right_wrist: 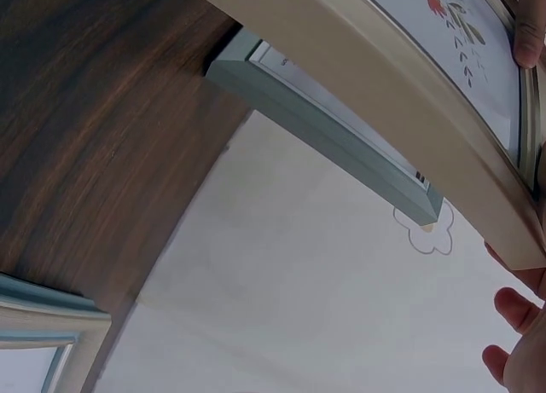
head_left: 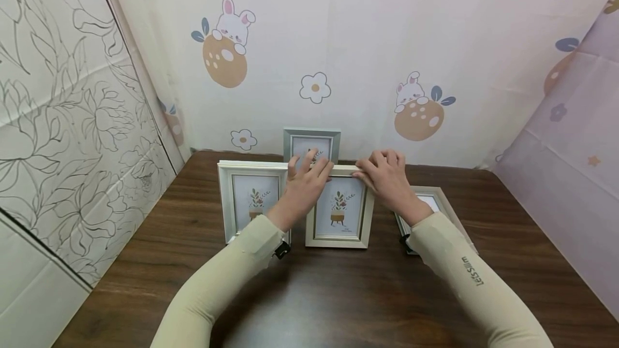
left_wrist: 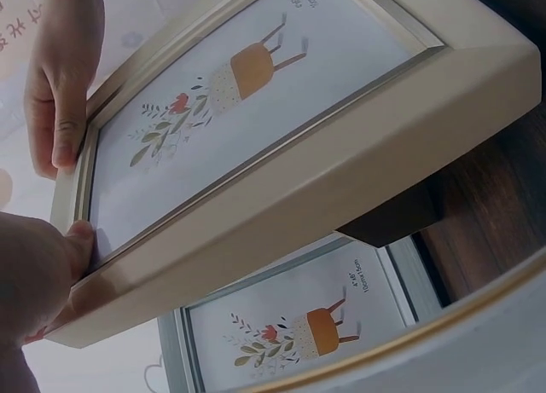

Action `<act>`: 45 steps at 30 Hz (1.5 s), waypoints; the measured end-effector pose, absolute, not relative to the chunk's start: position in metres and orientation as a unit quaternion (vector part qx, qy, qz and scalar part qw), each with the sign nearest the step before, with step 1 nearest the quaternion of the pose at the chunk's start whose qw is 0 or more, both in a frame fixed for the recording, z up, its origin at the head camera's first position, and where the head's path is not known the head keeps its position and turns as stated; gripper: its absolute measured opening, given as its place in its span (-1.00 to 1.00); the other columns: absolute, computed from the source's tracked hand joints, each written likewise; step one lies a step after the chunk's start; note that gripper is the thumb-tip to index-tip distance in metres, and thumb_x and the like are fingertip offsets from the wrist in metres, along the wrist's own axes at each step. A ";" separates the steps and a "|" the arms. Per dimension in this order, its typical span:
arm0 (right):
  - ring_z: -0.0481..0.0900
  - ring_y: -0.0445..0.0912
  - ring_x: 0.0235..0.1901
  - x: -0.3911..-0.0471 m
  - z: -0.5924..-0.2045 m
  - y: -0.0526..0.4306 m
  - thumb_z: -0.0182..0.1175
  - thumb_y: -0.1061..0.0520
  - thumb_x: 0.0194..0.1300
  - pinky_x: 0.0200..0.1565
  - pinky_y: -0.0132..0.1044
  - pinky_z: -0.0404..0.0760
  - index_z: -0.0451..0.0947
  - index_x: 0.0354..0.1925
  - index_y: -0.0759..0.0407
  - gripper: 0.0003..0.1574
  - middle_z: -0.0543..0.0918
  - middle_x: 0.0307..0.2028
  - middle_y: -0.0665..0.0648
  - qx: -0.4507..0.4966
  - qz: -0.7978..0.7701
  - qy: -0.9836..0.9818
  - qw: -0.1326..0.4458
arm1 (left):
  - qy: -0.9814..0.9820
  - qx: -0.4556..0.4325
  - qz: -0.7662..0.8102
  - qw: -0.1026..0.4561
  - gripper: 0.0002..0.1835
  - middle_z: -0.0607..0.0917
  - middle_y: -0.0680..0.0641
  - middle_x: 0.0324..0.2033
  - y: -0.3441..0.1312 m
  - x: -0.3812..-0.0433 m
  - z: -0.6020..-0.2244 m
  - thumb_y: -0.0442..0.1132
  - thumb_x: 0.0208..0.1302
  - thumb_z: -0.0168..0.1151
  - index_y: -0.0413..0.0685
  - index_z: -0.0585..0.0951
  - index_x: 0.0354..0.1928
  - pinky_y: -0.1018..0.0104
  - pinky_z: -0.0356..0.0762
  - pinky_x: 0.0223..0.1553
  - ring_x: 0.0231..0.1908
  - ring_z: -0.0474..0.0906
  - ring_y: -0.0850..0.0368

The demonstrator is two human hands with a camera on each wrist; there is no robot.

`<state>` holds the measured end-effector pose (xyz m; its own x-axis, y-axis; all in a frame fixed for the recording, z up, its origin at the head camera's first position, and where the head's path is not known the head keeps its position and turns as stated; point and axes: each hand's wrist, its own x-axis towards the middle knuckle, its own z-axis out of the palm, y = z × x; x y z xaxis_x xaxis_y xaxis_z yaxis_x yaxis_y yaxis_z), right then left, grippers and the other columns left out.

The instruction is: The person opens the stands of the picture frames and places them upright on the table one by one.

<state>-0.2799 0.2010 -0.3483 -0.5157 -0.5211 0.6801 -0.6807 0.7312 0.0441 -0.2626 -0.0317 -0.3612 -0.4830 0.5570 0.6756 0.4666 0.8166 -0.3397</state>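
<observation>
A cream picture frame [head_left: 339, 208] with a potted-plant print stands upright mid-table. My left hand [head_left: 306, 188] pinches its upper left corner; in the left wrist view the thumb [left_wrist: 79, 244] lies on the front edge. At the upper right corner my right hand [head_left: 390, 182] grips the same frame, thumb in front. Left of it stands a white picture frame [head_left: 256, 197], partly covered by my left forearm. Behind, a grey-green picture frame [head_left: 312, 132] stands against the wall side, its print partly hidden by my left fingers.
More picture frames [head_left: 447, 205] lie stacked at the right, partly under my right forearm. A dark wood table [head_left: 338, 299] carries everything. A patterned curtain-like wall [head_left: 358, 69] closes off the back, with a floral panel [head_left: 72, 122] on the left.
</observation>
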 end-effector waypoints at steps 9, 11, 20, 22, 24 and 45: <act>0.34 0.33 -0.08 -0.278 -0.345 0.202 -0.26 -0.39 0.44 0.00 0.27 0.14 0.57 -0.10 0.17 -0.24 0.46 -0.26 0.23 0.344 0.117 -0.867 0.342 | -0.852 -0.297 0.069 0.427 -0.61 0.54 0.04 0.12 -0.033 -0.263 -0.363 -0.08 0.42 0.20 -0.01 0.55 0.21 -0.09 0.03 0.17 0.30 0.21 -0.04; 0.34 0.32 -0.04 -0.276 -0.344 0.204 -0.24 -0.38 0.47 0.03 0.27 0.13 0.56 -0.03 0.18 -0.24 0.48 -0.19 0.25 0.336 0.119 -0.874 0.330 | -0.851 -0.296 0.066 0.429 -0.56 0.53 0.02 0.15 -0.033 -0.263 -0.363 -0.01 0.43 0.18 0.00 0.52 0.25 -0.08 0.03 0.17 0.31 0.21 -0.04; 0.30 0.32 0.07 -0.272 -0.339 0.230 -0.10 -0.14 0.56 0.05 0.30 0.09 0.51 0.14 0.21 -0.47 0.47 0.05 0.36 0.311 0.132 -0.887 0.316 | -0.859 -0.313 0.042 0.403 -0.29 0.43 -0.05 0.31 -0.029 -0.254 -0.357 0.21 0.42 0.06 -0.04 0.32 0.44 -0.09 -0.01 0.23 0.37 0.13 -0.08; 0.29 0.32 0.08 -0.273 -0.338 0.239 -0.08 -0.09 0.56 0.04 0.30 0.09 0.50 0.15 0.22 -0.51 0.46 0.06 0.37 0.299 0.131 -0.892 0.313 | -0.859 -0.324 0.034 0.394 -0.28 0.40 -0.06 0.33 -0.026 -0.251 -0.355 0.20 0.41 0.06 -0.05 0.30 0.45 -0.10 -0.02 0.23 0.38 0.12 -0.08; 0.28 0.32 0.09 -0.273 -0.337 0.249 0.01 0.03 0.50 0.05 0.30 0.08 0.49 0.16 0.23 -0.59 0.46 0.08 0.37 0.285 0.126 -0.900 0.305 | -0.859 -0.338 0.024 0.383 -0.27 0.38 -0.07 0.34 -0.024 -0.248 -0.354 0.19 0.42 0.06 -0.05 0.27 0.47 -0.11 -0.04 0.24 0.38 0.10 -0.08; 0.03 0.50 0.27 -0.300 -0.368 0.338 -0.11 -0.12 0.55 0.13 0.49 -0.07 0.20 0.36 0.40 -0.29 0.21 0.26 0.55 0.111 0.025 -0.991 0.067 | -0.834 -0.426 0.039 0.349 -0.23 0.37 -0.03 0.35 0.006 -0.220 -0.380 0.28 0.35 0.07 0.01 0.27 0.46 -0.08 0.11 0.22 0.40 0.11 -0.04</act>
